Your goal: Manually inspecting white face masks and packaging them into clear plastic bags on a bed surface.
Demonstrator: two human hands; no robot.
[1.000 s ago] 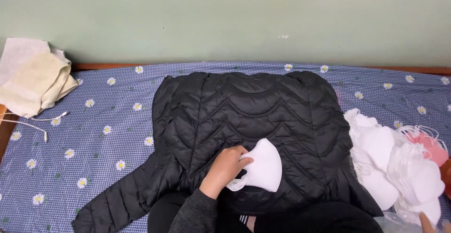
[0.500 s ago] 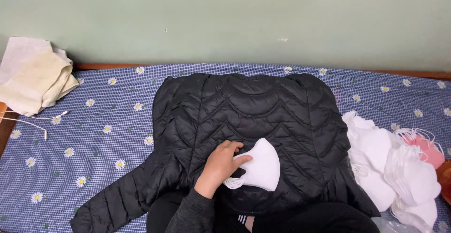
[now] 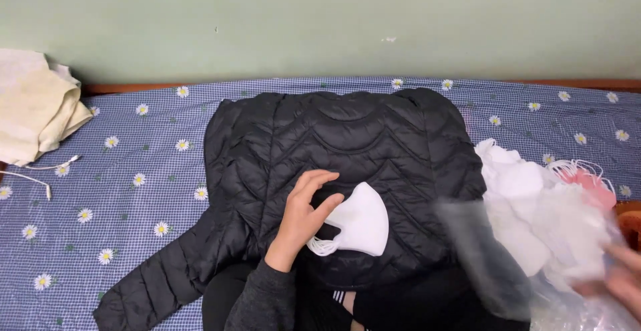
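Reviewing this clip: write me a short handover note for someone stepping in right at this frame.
Left hand: holds a white face mask at its edge, resting on the black quilted jacket spread over the daisy-print sheet.
Right hand: blurred at the lower right edge, by a clear plastic bag; grip cannot be told.
Pile of white masks lies right of the jacket.
Done: one mask is out, apart from the pile.
Left: the pile is unsorted.

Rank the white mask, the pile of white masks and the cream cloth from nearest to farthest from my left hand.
1. White mask: touching the left hand, on its right.
2. Pile of white masks: right side.
3. Cream cloth: far left corner.
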